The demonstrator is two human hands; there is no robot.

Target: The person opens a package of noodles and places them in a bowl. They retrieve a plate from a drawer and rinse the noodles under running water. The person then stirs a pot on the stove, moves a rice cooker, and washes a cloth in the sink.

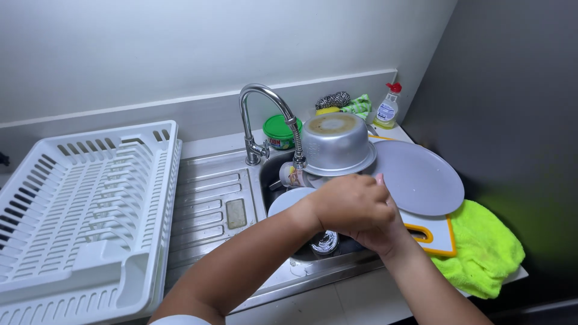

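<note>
Your two hands are together right over the sink (277,165), low in the basin. Your left hand (352,204) is curled shut on top, knuckles up, and your right hand (385,232) sits just under and behind it, mostly covered. What either one grips I cannot tell; the fingers hide it, and whether the right hand is closed at all does not show.

Just below your hands there's a shiny metal piece (326,242) in the sink bottom, most likely the drain strainer or a small steel cup. If that's what you're after, reckon on it being light, stiff and slick with water, so pinch it by the rim rather than the smooth side.

Beside your left wrist, the edge of a pale plate (286,201) peeks out of the basin. It is likely brittle and slippery when wet, so take it by the edge with thumb on top.

Now the containers. The sink is crowded: a cup (291,175) lies under the tap (259,117), and an upturned metal pot (335,144) rests on the pile, bottom up with a brown stain, nothing in it. A big grey plate (418,177) lies on the cutting board (436,235) at the right, over the green cloth (484,250). The white dish rack (84,210) on the left holds nothing. Behind sit a green tub (282,131) with its lid on and a soap bottle (387,109), part full.
</note>
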